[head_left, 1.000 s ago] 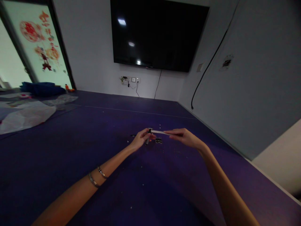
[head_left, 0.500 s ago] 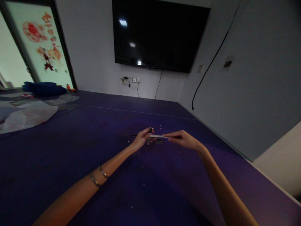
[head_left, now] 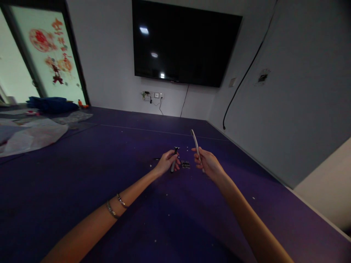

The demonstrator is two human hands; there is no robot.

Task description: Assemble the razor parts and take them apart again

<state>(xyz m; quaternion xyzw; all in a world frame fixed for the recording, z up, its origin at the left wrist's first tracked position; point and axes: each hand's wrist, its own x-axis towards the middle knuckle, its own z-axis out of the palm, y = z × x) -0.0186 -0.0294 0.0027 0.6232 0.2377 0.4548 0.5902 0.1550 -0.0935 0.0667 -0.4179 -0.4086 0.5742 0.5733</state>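
My left hand (head_left: 166, 163) is closed around the grey-and-black handle of a razor (head_left: 173, 163), whose T-shaped head points up and away. In my right hand (head_left: 208, 163) is a slim, pale toothbrush (head_left: 195, 140), gripped near its lower end and raised nearly upright, with its small head at the top. On the purple surface between the hands lies a small, flat dark item with lighter marks (head_left: 185, 164); its kind is too small to make out. A thin dark piece (head_left: 156, 159) lies just left of my left hand.
Small white bits are scattered over the purple surface (head_left: 123, 204). Clear plastic sheeting (head_left: 41, 135) and a folded blue cloth (head_left: 52, 104) lie at the far left. A black cable (head_left: 241, 82) hangs down the right wall. A large television (head_left: 186, 44) hangs ahead.
My right hand has drawn the toothbrush away from the razor and turned it from level to nearly upright. My left hand stays almost in place, with the razor now more fully visible.
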